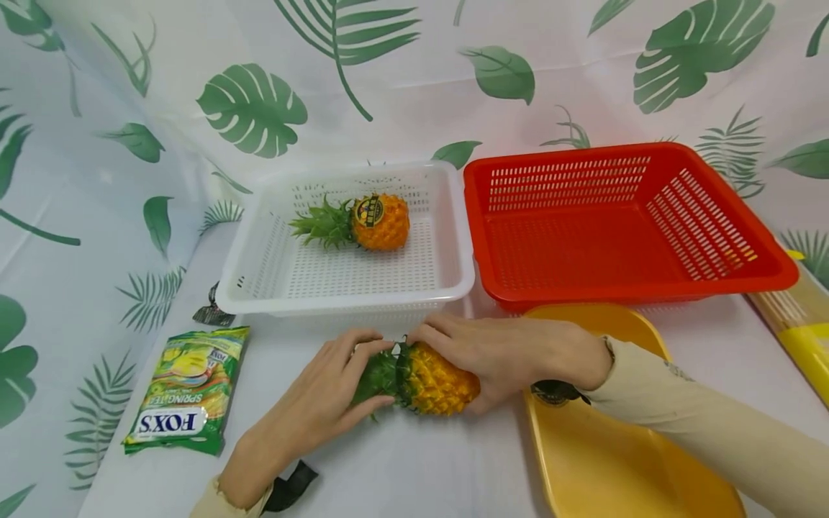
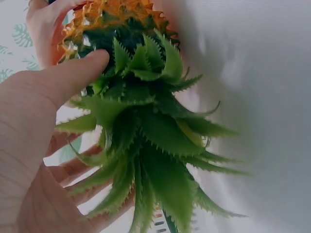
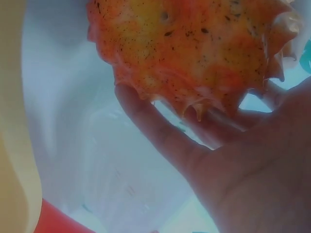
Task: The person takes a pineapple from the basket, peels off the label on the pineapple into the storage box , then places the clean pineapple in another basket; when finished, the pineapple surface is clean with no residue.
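Observation:
A small orange pineapple (image 1: 443,381) with a green crown lies on its side on the white table, crown to the left. My left hand (image 1: 317,392) holds it around the crown, thumb in front and fingers behind. From the right, my right hand (image 1: 514,352) grips the orange body with its fingers over the far side. The left wrist view shows the thumb on the neck of the pineapple (image 2: 150,121) and spiky leaves spread below. In the right wrist view the fingers lie against its bumpy base (image 3: 184,53).
A second pineapple (image 1: 383,224) with a dark label lies in the white basket (image 1: 346,302). To its right stands a red basket (image 1: 570,237). A yellow tub (image 1: 609,460) sits under my right forearm. At left lies a FOX'S candy bag (image 1: 188,392); a yellow packet (image 1: 806,345) lies far right.

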A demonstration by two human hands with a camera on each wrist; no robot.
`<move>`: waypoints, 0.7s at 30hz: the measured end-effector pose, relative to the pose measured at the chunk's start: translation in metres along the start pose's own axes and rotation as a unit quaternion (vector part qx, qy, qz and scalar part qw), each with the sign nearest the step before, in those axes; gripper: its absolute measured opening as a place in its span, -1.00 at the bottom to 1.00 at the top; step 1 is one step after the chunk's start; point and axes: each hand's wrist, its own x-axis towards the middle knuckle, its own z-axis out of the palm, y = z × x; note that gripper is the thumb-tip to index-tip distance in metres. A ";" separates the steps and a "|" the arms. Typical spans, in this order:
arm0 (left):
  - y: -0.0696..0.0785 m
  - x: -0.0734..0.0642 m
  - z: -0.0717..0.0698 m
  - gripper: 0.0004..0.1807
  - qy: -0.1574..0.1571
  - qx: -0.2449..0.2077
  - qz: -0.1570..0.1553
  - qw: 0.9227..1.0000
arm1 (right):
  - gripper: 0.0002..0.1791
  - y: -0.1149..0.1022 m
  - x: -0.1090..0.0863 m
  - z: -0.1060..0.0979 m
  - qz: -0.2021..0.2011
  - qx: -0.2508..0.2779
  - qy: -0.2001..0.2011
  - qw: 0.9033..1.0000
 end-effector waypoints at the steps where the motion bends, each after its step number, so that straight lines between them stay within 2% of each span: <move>1: 0.000 0.000 -0.001 -0.24 0.001 0.000 0.001 1.000 | -0.02 0.000 0.000 -0.001 0.001 -0.002 -0.003 1.000; 5: 0.003 -0.002 -0.004 -0.31 -0.003 -0.011 -0.001 1.000 | -0.02 -0.001 -0.003 -0.005 -0.005 -0.008 -0.009 1.000; 9: 0.008 -0.002 -0.009 -0.35 -0.005 -0.038 -0.020 0.999 | 0.00 -0.004 -0.015 -0.015 -0.004 0.000 -0.008 1.000; 11: 0.011 -0.001 -0.012 -0.33 0.006 -0.049 -0.021 0.999 | 0.01 -0.006 -0.025 -0.023 0.006 0.014 -0.008 1.000; 15: 0.015 0.003 -0.015 -0.26 0.039 -0.076 -0.003 0.996 | 0.03 -0.010 -0.052 -0.043 0.046 0.054 -0.007 0.997; 18: 0.016 0.006 -0.017 -0.19 0.064 -0.109 -0.004 0.992 | 0.05 -0.008 -0.075 -0.055 0.053 0.063 0.020 0.996; 21: 0.017 0.010 -0.017 -0.19 0.085 -0.157 -0.017 0.984 | 0.09 -0.001 -0.099 -0.064 0.049 0.028 0.071 0.996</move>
